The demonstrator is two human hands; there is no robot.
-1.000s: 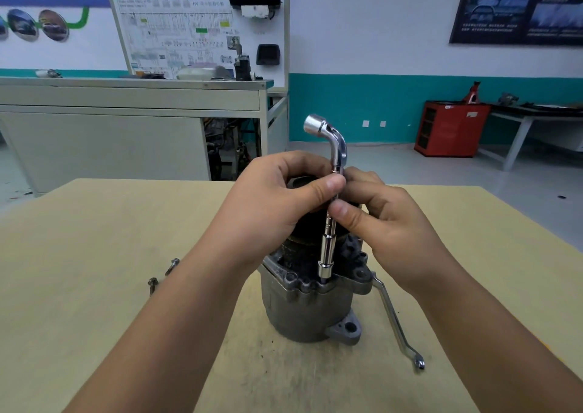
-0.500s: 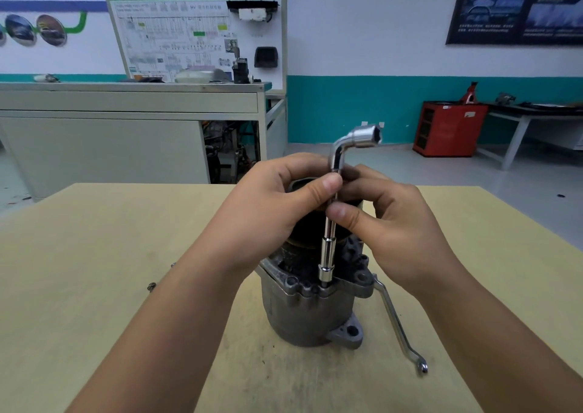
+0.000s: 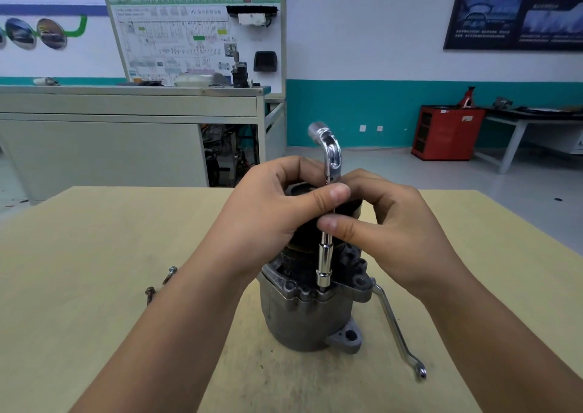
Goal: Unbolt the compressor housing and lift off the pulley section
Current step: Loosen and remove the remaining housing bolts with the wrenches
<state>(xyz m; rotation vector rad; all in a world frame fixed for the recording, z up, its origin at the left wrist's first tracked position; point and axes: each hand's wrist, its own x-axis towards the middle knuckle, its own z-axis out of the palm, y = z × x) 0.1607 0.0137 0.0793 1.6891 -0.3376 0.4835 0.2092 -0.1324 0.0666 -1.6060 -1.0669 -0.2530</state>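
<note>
The wide wooden table (image 3: 94,286) fills the space under both arms. Behind the hands, far away, a long grey workbench (image 3: 126,147) stands on the left side and a red cabinet (image 3: 446,133) on the right side.

The compressor housing (image 3: 303,321) stands upright on the table, directly under the two hands and between the forearms. It is grey metal with a mounting ear at its near base. The dark pulley section (image 3: 304,243) sits on top of the housing. It is mostly hidden by the palms, and only dark parts show between the fingers.

The left hand (image 3: 268,210) and the right hand (image 3: 394,232) meet above the pulley section. Both pinch the shaft of the L-shaped socket wrench (image 3: 324,264). The left thumb presses the shaft higher and the right thumb presses it just below, with the fingers curled behind the shaft.

The wrench stands upright. Its socket end goes down from the thumbs and sits on the near rim of the housing flange. Its bent end rises above the hands and points to the left.

A ring spanner (image 3: 394,327) lies under the right wrist and runs from the housing toward the person.

Two loose bolts (image 3: 170,275) lie on the table just left of the left forearm, close to each other.
</note>
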